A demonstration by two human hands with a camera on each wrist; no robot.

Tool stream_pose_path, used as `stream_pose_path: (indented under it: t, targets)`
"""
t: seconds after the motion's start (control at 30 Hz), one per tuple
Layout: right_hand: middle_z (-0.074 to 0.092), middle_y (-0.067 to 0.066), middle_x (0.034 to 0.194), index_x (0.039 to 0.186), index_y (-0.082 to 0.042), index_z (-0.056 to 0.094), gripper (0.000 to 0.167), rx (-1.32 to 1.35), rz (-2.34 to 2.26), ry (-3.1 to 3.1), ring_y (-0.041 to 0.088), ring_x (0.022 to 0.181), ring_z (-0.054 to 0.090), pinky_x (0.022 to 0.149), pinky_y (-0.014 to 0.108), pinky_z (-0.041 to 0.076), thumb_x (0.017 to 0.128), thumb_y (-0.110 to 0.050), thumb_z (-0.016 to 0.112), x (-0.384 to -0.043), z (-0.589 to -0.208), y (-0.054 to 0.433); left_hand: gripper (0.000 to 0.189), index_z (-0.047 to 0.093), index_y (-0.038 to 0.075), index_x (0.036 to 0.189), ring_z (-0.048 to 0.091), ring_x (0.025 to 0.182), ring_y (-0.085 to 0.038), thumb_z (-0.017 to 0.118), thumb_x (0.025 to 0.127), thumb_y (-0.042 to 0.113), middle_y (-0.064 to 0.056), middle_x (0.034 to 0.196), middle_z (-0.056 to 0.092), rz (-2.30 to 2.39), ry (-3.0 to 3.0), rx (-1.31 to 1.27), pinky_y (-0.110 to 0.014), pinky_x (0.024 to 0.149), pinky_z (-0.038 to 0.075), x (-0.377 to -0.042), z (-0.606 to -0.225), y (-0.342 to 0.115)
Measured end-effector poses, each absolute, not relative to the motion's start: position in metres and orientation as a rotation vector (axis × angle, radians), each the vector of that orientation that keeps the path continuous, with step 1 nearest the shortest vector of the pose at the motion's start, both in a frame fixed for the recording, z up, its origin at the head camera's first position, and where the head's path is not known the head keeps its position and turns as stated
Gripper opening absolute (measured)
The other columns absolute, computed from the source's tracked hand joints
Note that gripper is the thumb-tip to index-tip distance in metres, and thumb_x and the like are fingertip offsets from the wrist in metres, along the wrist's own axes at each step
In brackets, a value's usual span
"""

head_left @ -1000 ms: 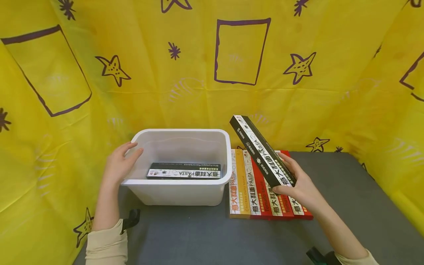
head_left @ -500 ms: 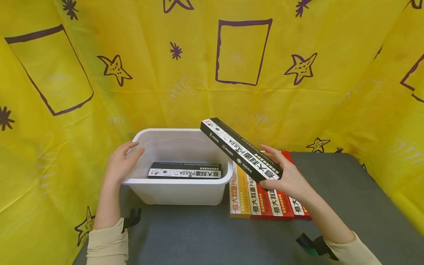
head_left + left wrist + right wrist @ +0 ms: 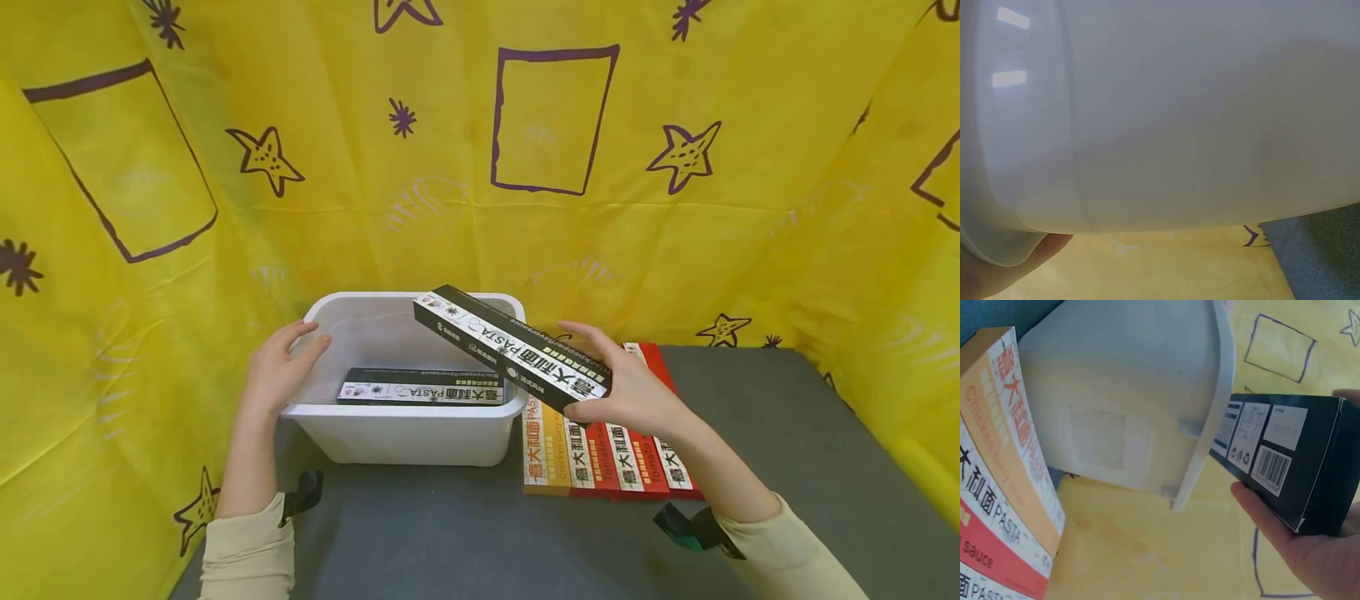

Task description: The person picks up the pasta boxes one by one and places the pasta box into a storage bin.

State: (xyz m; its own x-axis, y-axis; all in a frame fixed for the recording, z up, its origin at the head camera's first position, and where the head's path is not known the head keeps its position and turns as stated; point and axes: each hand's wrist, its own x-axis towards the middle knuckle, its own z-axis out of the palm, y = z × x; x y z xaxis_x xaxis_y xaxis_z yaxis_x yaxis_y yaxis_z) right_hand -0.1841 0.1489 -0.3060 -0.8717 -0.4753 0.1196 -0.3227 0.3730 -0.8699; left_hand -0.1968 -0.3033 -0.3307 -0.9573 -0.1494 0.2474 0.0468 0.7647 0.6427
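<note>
My right hand [image 3: 637, 392] grips one end of a black pasta box [image 3: 513, 350] with a white label strip. The box slants, its far end over the white plastic bin [image 3: 397, 437] and its near end above the right rim. In the right wrist view its dark underside with a barcode label [image 3: 1272, 470] shows beside the bin wall. Another black pasta box [image 3: 420, 392] lies inside the bin along the front wall. At the bin's left rim my left hand [image 3: 281, 367] holds on, thumb over the inside; the left wrist view is mostly filled by bin wall [image 3: 1179, 125].
Right of the bin, several pasta boxes lie side by side, including an orange chicken curry box [image 3: 556, 462] and red tomato sauce boxes [image 3: 596, 467]. All rest on a grey table [image 3: 435, 533]. A yellow patterned cloth [image 3: 360, 167] hangs close behind and at both sides.
My right hand has moved left with the black pasta box, from above the row of boxes to over the bin, and the box has tipped flatter. The left hand stays at the rim.
</note>
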Motion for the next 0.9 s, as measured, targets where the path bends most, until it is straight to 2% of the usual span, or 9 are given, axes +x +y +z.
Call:
stream_pose_path:
  t: [0.2,0.43,0.57,0.67,0.8,0.9]
  targets:
    - [0.06,0.003,0.126,0.142,-0.039,0.039,0.082,-0.778,-1.376,2.558,0.024,0.086,0.063,0.07,0.04,0.054,0.073,-0.017,0.078,-0.189,-0.302,0.14,0.06,0.05,-0.003,0.138,0.032,0.135,-0.049,0.052,0.099,0.042,-0.029,0.146,0.039,-0.986,-2.674,0.083,-0.064,0.108,0.025,-0.196,-0.33,-0.302]
    - [0.06,-0.003,0.128,0.137,-0.037,0.044,0.076,-0.816,-1.333,2.587,0.021,0.086,0.063,0.07,0.039,0.053,0.072,-0.021,0.08,-0.193,-0.294,0.128,0.061,0.05,-0.003,0.138,0.032,0.136,-0.048,0.052,0.098,0.043,-0.029,0.147,0.039,-0.996,-2.677,0.086,-0.063,0.109,0.025,-0.195,-0.328,-0.3]
    - [0.058,-0.007,0.133,0.137,-0.035,0.047,0.072,-0.851,-1.251,2.633,0.019,0.097,0.061,0.076,0.041,0.05,0.073,-0.027,0.079,-0.2,-0.29,0.121,0.06,0.051,-0.002,0.138,0.031,0.136,-0.047,0.052,0.098,0.044,-0.028,0.147,0.039,-0.993,-2.681,0.093,-0.062,0.109,0.025,-0.195,-0.327,-0.3]
    - [0.055,-0.009,0.137,0.137,-0.036,0.047,0.07,-0.894,-1.186,2.652,0.017,0.117,0.054,0.089,0.047,0.045,0.074,-0.032,0.078,-0.208,-0.288,0.116,0.061,0.051,-0.002,0.138,0.031,0.136,-0.047,0.052,0.098,0.044,-0.027,0.147,0.039,-0.99,-2.682,0.098,-0.062,0.109,0.025,-0.196,-0.327,-0.302]
    - [0.057,-0.009,0.135,0.136,-0.036,0.048,0.069,-0.969,-1.175,2.599,0.017,0.122,0.051,0.094,0.049,0.042,0.074,-0.033,0.077,-0.219,-0.286,0.109,0.061,0.051,-0.002,0.138,0.032,0.136,-0.047,0.052,0.098,0.045,-0.027,0.147,0.039,-0.991,-2.675,0.099,-0.062,0.109,0.025,-0.197,-0.329,-0.303]
    - [0.058,-0.007,0.134,0.137,-0.034,0.049,0.069,-1.021,-1.196,2.51,0.016,0.118,0.054,0.093,0.047,0.044,0.074,-0.032,0.077,-0.228,-0.285,0.105,0.061,0.051,-0.002,0.138,0.033,0.136,-0.047,0.052,0.098,0.044,-0.027,0.147,0.04,-0.988,-2.67,0.095,-0.062,0.109,0.026,-0.197,-0.33,-0.302]
